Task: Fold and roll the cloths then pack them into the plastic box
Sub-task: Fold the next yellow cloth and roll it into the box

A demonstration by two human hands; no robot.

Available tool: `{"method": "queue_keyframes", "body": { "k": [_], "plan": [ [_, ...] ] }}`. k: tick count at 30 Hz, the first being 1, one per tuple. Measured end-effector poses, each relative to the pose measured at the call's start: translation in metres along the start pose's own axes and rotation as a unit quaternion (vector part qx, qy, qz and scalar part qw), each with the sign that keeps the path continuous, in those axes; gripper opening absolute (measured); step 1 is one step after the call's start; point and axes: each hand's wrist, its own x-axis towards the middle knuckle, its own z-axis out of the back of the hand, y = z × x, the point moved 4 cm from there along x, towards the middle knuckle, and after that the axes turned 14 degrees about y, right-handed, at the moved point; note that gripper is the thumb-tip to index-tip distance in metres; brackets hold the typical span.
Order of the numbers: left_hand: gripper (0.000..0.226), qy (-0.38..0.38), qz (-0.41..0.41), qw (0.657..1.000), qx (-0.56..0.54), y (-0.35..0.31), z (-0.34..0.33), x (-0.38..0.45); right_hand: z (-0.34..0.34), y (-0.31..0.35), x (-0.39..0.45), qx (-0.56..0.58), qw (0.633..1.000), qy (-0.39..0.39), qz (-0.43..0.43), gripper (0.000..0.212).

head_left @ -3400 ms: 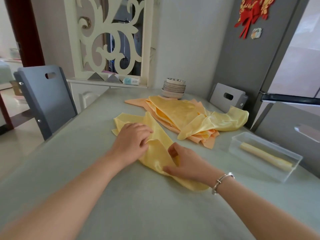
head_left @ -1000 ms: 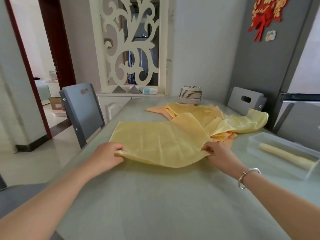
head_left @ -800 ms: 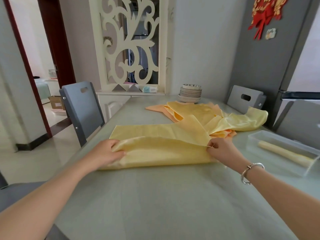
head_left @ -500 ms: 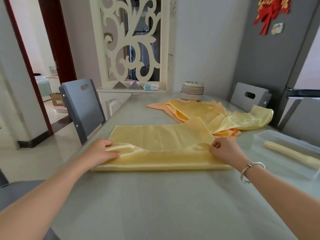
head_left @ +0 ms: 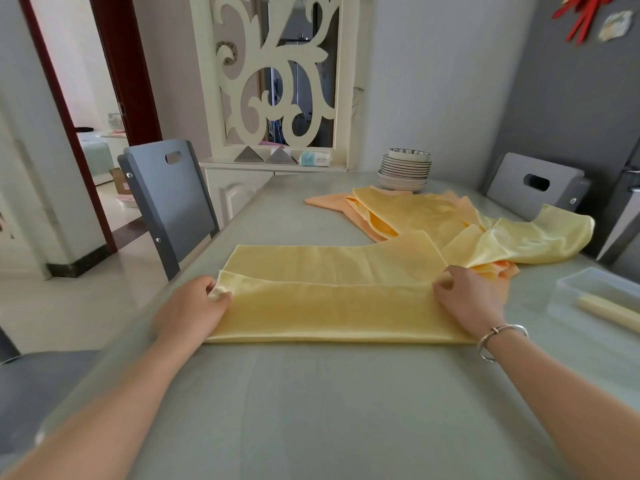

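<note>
The left hand (head_left: 192,308) and right hand (head_left: 470,299) each pinch an end of the folded yellow satin cloth (head_left: 332,296); the clear plastic box (head_left: 599,299), right of it, apparently holds one roll.

- A home dining room: grey chairs (head_left: 166,199) round the surface (head_left: 311,410).
- Stacked bowls (head_left: 405,169), carved white screen (head_left: 277,71), red wall ornament (head_left: 585,12).

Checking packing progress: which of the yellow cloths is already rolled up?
The rolled cloth lying in the plastic box at right; the others are flat under both hands or heaped loose.
</note>
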Motion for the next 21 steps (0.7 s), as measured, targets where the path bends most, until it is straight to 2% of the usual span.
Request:
{"method": "queue_keyframes", "body": {
  "k": [2,7,10,14,19,21],
  "plan": [
    [0.022,-0.014,0.007,1.0,0.015,0.002,-0.001,0.0,-0.004,-0.002,0.005,0.006,1.0,0.008,0.004,0.028],
    [0.022,-0.029,0.008,0.999,0.02,0.003,0.0,0.003,-0.008,-0.007,0.01,0.058,0.998,0.016,0.019,0.016],
    [0.022,-0.038,0.001,0.998,0.05,0.0,-0.002,0.002,-0.008,-0.005,0.009,0.073,0.997,0.03,0.025,0.02],
    [0.022,-0.048,0.002,0.997,0.064,0.0,-0.001,0.001,-0.007,-0.002,0.01,0.069,0.997,-0.001,0.047,0.025],
    [0.017,-0.059,-0.009,0.993,0.098,-0.01,-0.001,-0.006,-0.009,0.001,0.014,0.054,0.995,-0.024,0.08,0.015],
    [0.021,-0.093,-0.025,0.989,0.112,-0.018,0.004,-0.012,-0.011,0.0,0.017,0.046,0.995,-0.017,0.081,0.009]
  ]
}}
